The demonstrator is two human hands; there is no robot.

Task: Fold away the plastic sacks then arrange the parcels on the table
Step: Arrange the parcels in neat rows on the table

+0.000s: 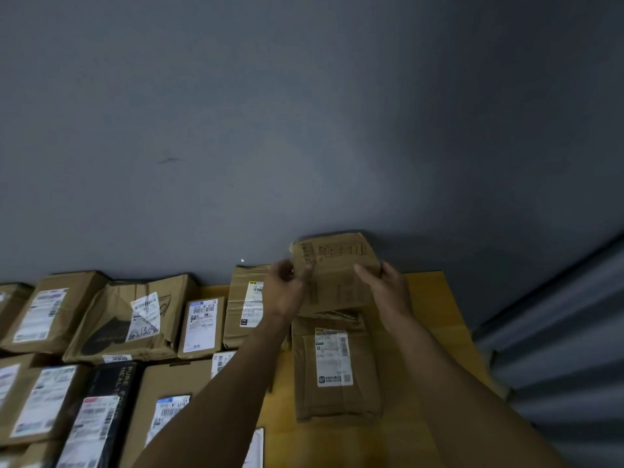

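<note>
Parcel (337,268) of brown card hangs raised over the far end of the yellow table (432,298), close to the grey wall (304,130). I see my left hand (285,288) pinching its left edge and my right hand (388,288) gripping its right edge. Directly beneath lies a labelled flat parcel (337,396). A taped box (239,288) sits just left, partly hidden by my left hand. Rows of parcels (54,309) crowd the table's left side, a black parcel (111,386) among them.

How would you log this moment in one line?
left hand: grips brown parcel | right hand: grips it | parcel: held over yellow table
</note>
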